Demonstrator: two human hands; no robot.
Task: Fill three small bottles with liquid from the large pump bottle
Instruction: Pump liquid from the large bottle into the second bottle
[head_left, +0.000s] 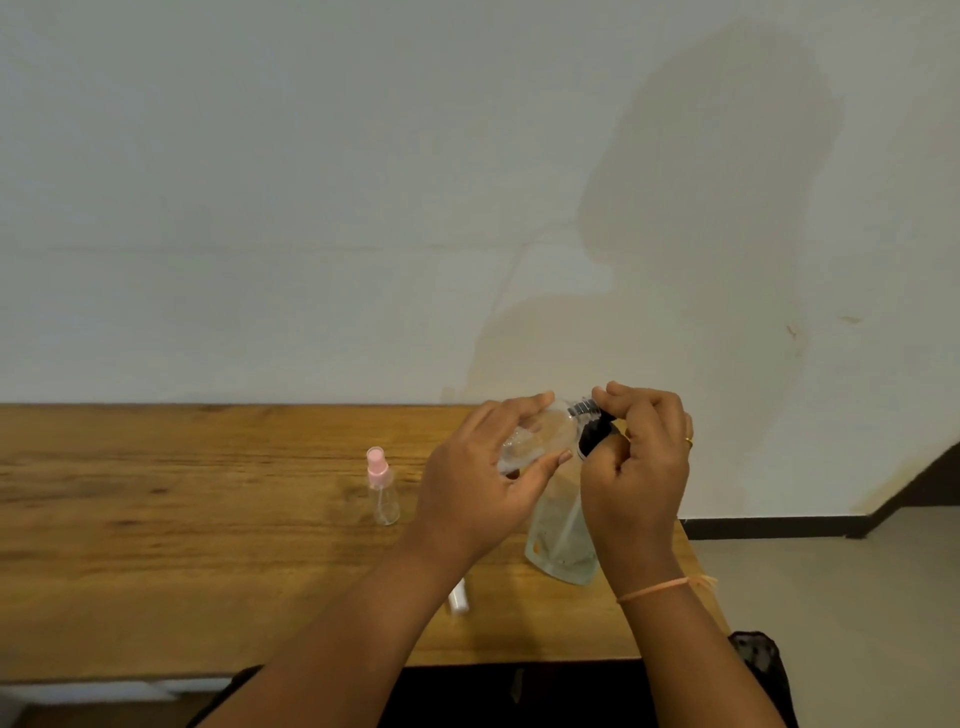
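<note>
Clear plastic small bottle (535, 441) is gripped in the left hand (483, 483), tilted above the worktop (182, 519), while the right hand (639, 462) pinches its black cap (589, 426). At nine o'clock of the hands stands a pink-capped bottle (383, 488), apparently empty. Behind the hands, a clear pouch-like container (561, 540). Filling seems barely begun. No writing is legible.

no legible text, labels, brands or numbers anywhere; bottles, pouch, table and wall all read blank at this resolution.
</note>
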